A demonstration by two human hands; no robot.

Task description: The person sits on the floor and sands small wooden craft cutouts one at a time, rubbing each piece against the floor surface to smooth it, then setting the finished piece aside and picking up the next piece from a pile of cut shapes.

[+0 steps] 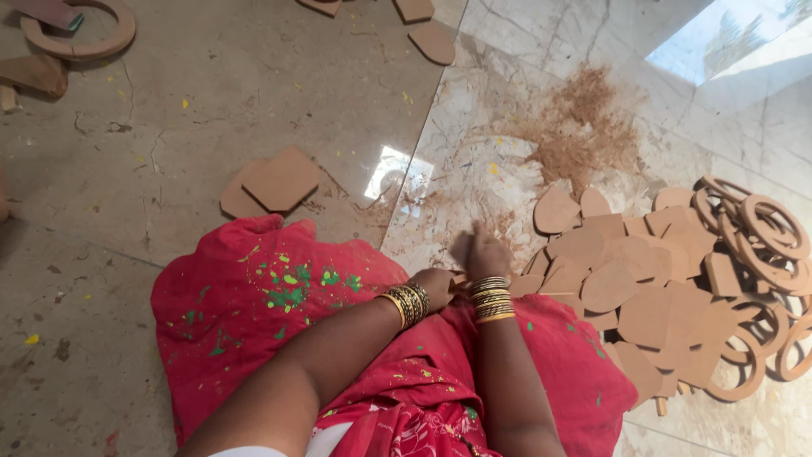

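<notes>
Seated on a marble floor (254,93), a person's left hand (436,288) and right hand (486,254) meet over a flat brown fibreboard piece (461,283), grip unclear, beside a heap of brown fibreboard cut-outs (643,279), rings (774,228) and sawdust (579,118).

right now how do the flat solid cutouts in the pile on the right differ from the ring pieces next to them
The solid cutouts are filled shapes, rounded or angular; the ring pieces are open hoops with hollow centres. The cutouts lie nearer the right hand, overlapping flat, while the rings sit farther out, tangled and partly propped on each other. The cutouts show broad faces; the rings show only thin bands. Both are the same brown board material, heaped on the marble floor.
</notes>
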